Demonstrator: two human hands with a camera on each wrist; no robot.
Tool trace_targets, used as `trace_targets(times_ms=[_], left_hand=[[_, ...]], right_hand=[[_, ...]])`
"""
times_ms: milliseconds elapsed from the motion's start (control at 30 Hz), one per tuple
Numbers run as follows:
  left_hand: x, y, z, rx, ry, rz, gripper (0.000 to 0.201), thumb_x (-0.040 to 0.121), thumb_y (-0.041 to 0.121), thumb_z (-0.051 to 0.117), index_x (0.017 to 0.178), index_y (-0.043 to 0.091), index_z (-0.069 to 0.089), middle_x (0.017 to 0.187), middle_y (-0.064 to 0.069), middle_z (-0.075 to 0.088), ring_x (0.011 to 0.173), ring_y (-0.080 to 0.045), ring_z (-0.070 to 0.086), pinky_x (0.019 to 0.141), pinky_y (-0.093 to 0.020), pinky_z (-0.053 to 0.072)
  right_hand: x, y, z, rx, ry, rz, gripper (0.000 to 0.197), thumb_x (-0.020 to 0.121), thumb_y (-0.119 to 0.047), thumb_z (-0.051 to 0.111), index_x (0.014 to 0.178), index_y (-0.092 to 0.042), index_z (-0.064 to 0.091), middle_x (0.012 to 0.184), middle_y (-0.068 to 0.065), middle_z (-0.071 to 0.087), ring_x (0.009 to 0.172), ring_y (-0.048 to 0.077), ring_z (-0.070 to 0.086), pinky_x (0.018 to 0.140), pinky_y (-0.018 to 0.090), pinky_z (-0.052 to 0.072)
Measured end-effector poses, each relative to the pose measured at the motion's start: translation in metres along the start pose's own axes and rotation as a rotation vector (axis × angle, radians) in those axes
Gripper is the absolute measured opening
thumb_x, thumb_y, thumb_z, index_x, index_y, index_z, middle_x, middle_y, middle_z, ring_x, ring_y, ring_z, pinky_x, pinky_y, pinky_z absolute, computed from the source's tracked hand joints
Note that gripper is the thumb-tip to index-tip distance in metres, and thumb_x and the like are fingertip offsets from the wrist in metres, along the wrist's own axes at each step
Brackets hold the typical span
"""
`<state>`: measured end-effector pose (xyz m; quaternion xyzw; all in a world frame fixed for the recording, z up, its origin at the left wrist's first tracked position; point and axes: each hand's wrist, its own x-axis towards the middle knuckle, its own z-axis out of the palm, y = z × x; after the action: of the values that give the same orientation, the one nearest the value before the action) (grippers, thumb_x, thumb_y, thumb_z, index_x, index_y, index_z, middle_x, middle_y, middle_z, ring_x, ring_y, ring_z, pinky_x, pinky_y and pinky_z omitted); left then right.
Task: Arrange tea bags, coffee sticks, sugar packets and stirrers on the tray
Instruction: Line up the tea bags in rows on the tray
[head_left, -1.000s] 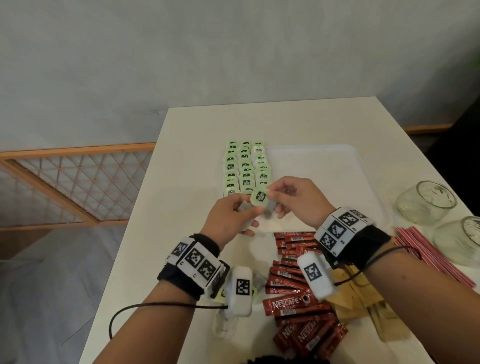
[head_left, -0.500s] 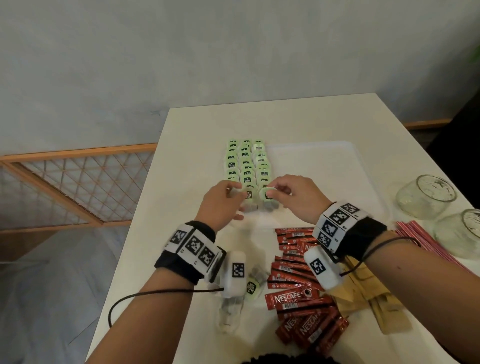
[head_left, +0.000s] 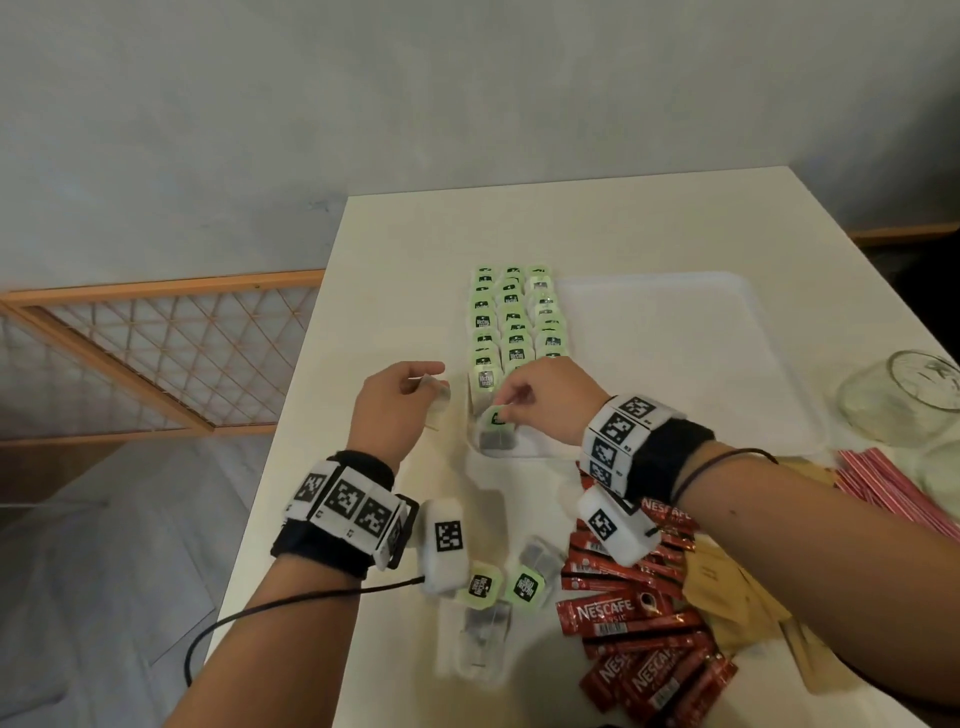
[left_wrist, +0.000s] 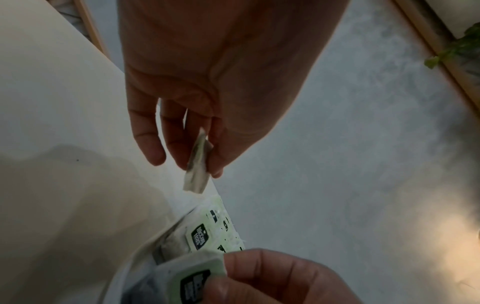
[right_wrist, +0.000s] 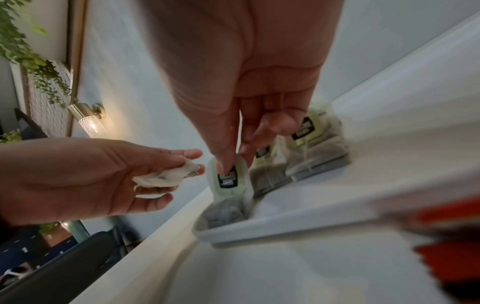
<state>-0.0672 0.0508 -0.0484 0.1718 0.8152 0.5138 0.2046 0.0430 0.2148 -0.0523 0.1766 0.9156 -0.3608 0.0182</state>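
Green-tagged tea bags (head_left: 514, 322) lie in three rows along the left side of the white tray (head_left: 675, 364). My right hand (head_left: 506, 410) pinches the green tag (right_wrist: 227, 174) of one tea bag (head_left: 496, 436), whose pouch sits in the tray's near left corner. To its left, above the bare table, my left hand (head_left: 431, 387) pinches a small crumpled whitish wrapper (left_wrist: 197, 164) between thumb and fingers. From the right wrist view the same wrapper (right_wrist: 166, 176) shows in the left hand (right_wrist: 103, 176).
Red coffee sticks (head_left: 639, 623) and brown sugar packets (head_left: 737, 587) lie near the front edge under my right forearm. Red stirrers (head_left: 893, 483) and two glass jars (head_left: 904, 400) are at the right. Loose tea bags (head_left: 524, 582) lie by my left wrist. The table's left edge is close.
The hands, which held one tea bag together, have parted. The left moved left with the wrapper; the right lowered the tagged tea bag into the tray's near left corner.
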Motion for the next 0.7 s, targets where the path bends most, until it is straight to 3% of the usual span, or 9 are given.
trace_targets(times_ms=[100, 200, 367, 533, 633, 700], left_hand=[[0.003, -0.003, -0.002, -0.056, 0.012, -0.039, 0.02, 0.09, 0.013, 0.062, 0.098, 0.028, 0.072, 0.093, -0.001, 0.075, 0.087, -0.016, 0.067, 0.081, -0.036, 0.056], [0.001, -0.004, -0.003, -0.137, -0.001, -0.059, 0.023, 0.09, 0.009, 0.062, 0.098, 0.027, 0.073, 0.096, -0.008, 0.073, 0.086, -0.017, 0.066, 0.069, -0.03, 0.057], [-0.003, 0.002, 0.001, -0.233, -0.046, -0.145, 0.02, 0.092, 0.004, 0.059, 0.1, 0.013, 0.075, 0.094, -0.006, 0.07, 0.082, -0.014, 0.065, 0.072, -0.026, 0.059], [-0.006, 0.009, 0.01, -0.289, -0.124, -0.22, 0.021, 0.094, 0.001, 0.058, 0.112, -0.004, 0.068, 0.104, -0.018, 0.07, 0.087, -0.022, 0.068, 0.073, -0.026, 0.061], [-0.012, 0.018, 0.017, -0.309, -0.181, -0.214, 0.026, 0.094, 0.004, 0.061, 0.118, -0.004, 0.065, 0.106, -0.019, 0.071, 0.085, -0.022, 0.07, 0.069, -0.026, 0.061], [-0.017, 0.026, 0.02, -0.302, -0.19, -0.19, 0.021, 0.097, 0.011, 0.059, 0.114, 0.004, 0.068, 0.1, -0.012, 0.072, 0.08, -0.018, 0.069, 0.064, -0.027, 0.06]], right_hand=[[0.012, -0.007, 0.003, 0.001, 0.014, 0.009, 0.009, 0.084, -0.024, 0.074, 0.092, -0.021, 0.075, 0.082, -0.006, 0.068, 0.08, 0.013, 0.064, 0.078, 0.027, 0.053], [0.02, -0.012, 0.001, -0.005, 0.047, 0.028, 0.008, 0.084, -0.022, 0.073, 0.092, -0.02, 0.074, 0.085, -0.003, 0.07, 0.082, 0.015, 0.066, 0.082, 0.032, 0.054], [0.021, -0.009, -0.003, -0.01, 0.071, -0.007, 0.021, 0.082, -0.021, 0.074, 0.103, -0.02, 0.071, 0.093, -0.002, 0.066, 0.086, 0.015, 0.062, 0.083, 0.034, 0.052], [0.003, -0.007, -0.009, 0.051, 0.063, -0.188, 0.041, 0.068, -0.029, 0.086, 0.106, -0.026, 0.07, 0.092, -0.009, 0.059, 0.066, -0.002, 0.047, 0.065, 0.019, 0.04], [-0.006, -0.008, -0.01, 0.084, 0.089, -0.246, 0.023, 0.073, -0.028, 0.083, 0.093, -0.023, 0.073, 0.085, -0.012, 0.058, 0.065, -0.001, 0.051, 0.065, 0.02, 0.042], [-0.01, -0.007, -0.014, 0.163, 0.165, -0.229, 0.01, 0.08, -0.027, 0.078, 0.084, -0.019, 0.072, 0.082, -0.01, 0.063, 0.068, 0.009, 0.057, 0.067, 0.022, 0.046]])
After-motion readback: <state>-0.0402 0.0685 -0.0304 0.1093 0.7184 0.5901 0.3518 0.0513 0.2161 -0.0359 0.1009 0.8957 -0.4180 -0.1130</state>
